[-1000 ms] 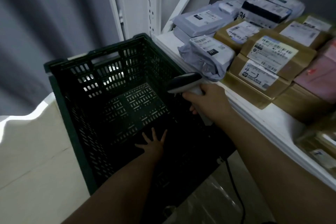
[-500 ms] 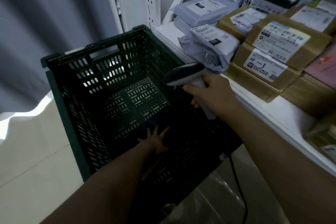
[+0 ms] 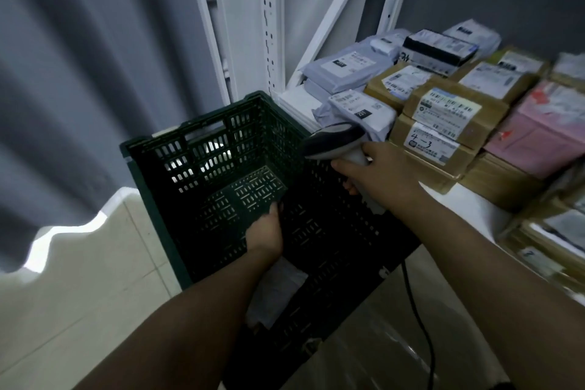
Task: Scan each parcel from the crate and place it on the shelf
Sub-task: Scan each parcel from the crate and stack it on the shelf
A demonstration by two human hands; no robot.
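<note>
A dark green slatted crate (image 3: 177, 149) stands on the floor beside the white shelf (image 3: 468, 204). My left hand (image 3: 264, 231) reaches down inside the crate, fingers curled round the edge of a parcel (image 3: 278, 288). Only a pale part of the parcel shows, under my wrist. My right hand (image 3: 373, 174) grips the handle of a barcode scanner (image 3: 335, 138) over the crate's right rim, its head pointing left. Several labelled parcels lie on the shelf, among them a grey mailer (image 3: 364, 111) and brown boxes (image 3: 443, 111).
The scanner's black cable (image 3: 418, 326) hangs down past the crate's near right corner. White shelf uprights (image 3: 269, 25) rise behind the crate. A grey curtain (image 3: 79, 73) hangs at left over pale floor tiles (image 3: 95, 279). A pink parcel (image 3: 538, 133) lies at the shelf's right.
My left hand went from spread fingers on the crate floor to curled fingers gripping a parcel, whose pale part now shows. The scanner hand has shifted slightly up and right.
</note>
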